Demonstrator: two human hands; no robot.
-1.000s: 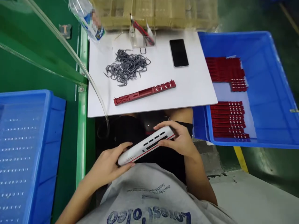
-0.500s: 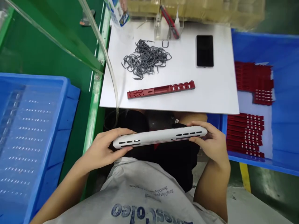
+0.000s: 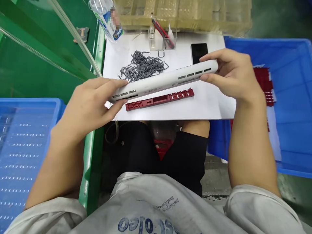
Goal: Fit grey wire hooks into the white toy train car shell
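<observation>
While a blue plastic tray (image 3: 58,109) is seen at far left, the left end of a long white slotted plastic housing (image 3: 156,83) is gripped by the left hand (image 3: 85,107), fingers along the upper edge and thumb against the lower one. The housing is held over the white tabletop (image 3: 212,100), slightly aslant, its right end farther from the body; how high it is raised cannot be told. By its look it is judged light, stiff and hollow, with a smooth face that may slip under dry fingertips; the thin bars between its slots are best spared any squeeze, so both rounded ends are judged sound places to be held. A heap of dark grey loops (image 3: 146,65), probably bendy, is partly hidden behind it, and a red slotted strip (image 3: 159,100), seemingly rigid, is laid just nearer the body. The housing's right end is clasped by the right hand (image 3: 232,74), likewise between fingers and thumb. A black-screened smartphone (image 3: 198,51) is partly covered by that hand, and more red strips (image 3: 263,79) are seen in a blue crate (image 3: 296,97).
</observation>
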